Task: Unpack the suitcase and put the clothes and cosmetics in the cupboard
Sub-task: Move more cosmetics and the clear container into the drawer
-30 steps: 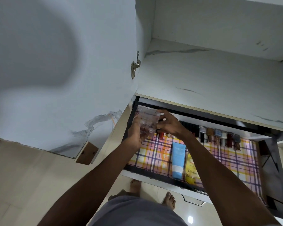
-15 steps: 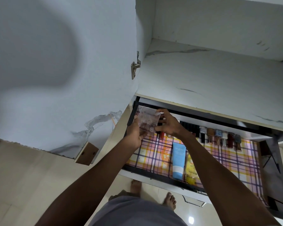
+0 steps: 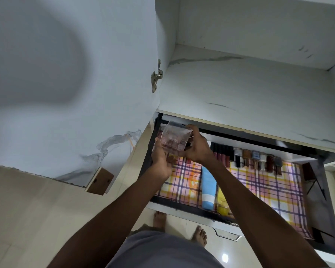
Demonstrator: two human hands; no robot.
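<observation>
A clear plastic organizer box (image 3: 174, 139) with small pinkish items inside is held tilted over the back left corner of the open cupboard drawer (image 3: 315, 200). My left hand (image 3: 161, 161) grips it from below and my right hand (image 3: 196, 147) grips its right side. The drawer has a checked liner (image 3: 263, 190). On the liner lie a blue tube (image 3: 208, 187) and a yellow tube (image 3: 223, 205). A row of lip glosses and nail polish bottles (image 3: 257, 159) lines the drawer's back.
The white cupboard door (image 3: 66, 84) stands open at the left with a metal hinge (image 3: 156, 76). Above the drawer is a bare marble-patterned shelf (image 3: 249, 89). My bare feet (image 3: 199, 235) stand on the tiled floor below the drawer front.
Both hands have lifted and tipped the clear box slightly toward the drawer's back left corner; my left hand has shifted lower under it.
</observation>
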